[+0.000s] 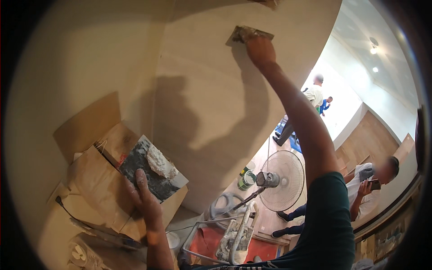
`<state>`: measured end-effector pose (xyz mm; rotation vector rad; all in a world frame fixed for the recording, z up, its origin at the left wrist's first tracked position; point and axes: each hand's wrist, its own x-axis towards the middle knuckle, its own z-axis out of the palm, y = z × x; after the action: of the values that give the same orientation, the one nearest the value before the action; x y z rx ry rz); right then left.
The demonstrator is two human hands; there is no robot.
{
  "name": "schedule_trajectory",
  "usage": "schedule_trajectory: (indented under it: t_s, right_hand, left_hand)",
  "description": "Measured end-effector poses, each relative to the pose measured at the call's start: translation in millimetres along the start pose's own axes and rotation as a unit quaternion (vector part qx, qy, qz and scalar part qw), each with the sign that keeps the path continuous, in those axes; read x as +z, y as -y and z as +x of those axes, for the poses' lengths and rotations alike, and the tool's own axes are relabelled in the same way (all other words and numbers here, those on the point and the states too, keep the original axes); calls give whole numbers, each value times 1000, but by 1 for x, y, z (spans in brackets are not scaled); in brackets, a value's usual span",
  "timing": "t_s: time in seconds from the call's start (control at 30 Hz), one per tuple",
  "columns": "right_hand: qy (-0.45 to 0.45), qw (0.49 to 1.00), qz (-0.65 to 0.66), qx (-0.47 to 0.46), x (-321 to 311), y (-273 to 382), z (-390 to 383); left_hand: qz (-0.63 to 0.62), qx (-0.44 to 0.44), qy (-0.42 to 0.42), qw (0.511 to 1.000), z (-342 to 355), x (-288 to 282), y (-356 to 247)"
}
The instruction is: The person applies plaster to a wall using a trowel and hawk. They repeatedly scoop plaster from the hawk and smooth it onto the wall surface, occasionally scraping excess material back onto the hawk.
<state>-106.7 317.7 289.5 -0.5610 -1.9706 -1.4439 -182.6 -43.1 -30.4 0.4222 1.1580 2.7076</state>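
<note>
My left hand grips a flat, dark-smeared plasterer's hawk, its thumb lying on the top face. A heap of white plaster sits on the hawk's far side. High on the pale wall, my outstretched right hand is closed around a plastering trowel. The trowel's blade is against or very close to the wall; its handle is mostly hidden by my fingers. Shadows of my head and arm fall across the wall below it.
An opened cardboard box stands beneath my left hand. Below me are a step ladder's white rail and red surface. A pedestal fan and paint cans stand beyond. At right, a person holds a phone; others stand farther back.
</note>
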Motion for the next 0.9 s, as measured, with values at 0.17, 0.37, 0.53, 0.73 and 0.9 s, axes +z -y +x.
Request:
schedule_trajectory:
  t_s: [0.17,0.37,0.53,0.73,0.9]
  right_hand:
    - [98,992,58,57,-9,15,-6]
    - [16,998,16,53,-4,-1,17]
    - [47,998,25,15,-2,16,2]
    - [52,997,40,50,-16,-13,20]
    - [112,993,-15,19,-8,12,10]
  left_hand:
    - [92,-31,0,995,-3,-3,-15]
    - [-17,-15,9,1000,-2,3,-11]
    - [28,8,29,999,-4,-1,-15]
    - [25,-29,50,998,0,-5,-6]
    - [37,-22,44,998,2,-9,-8]
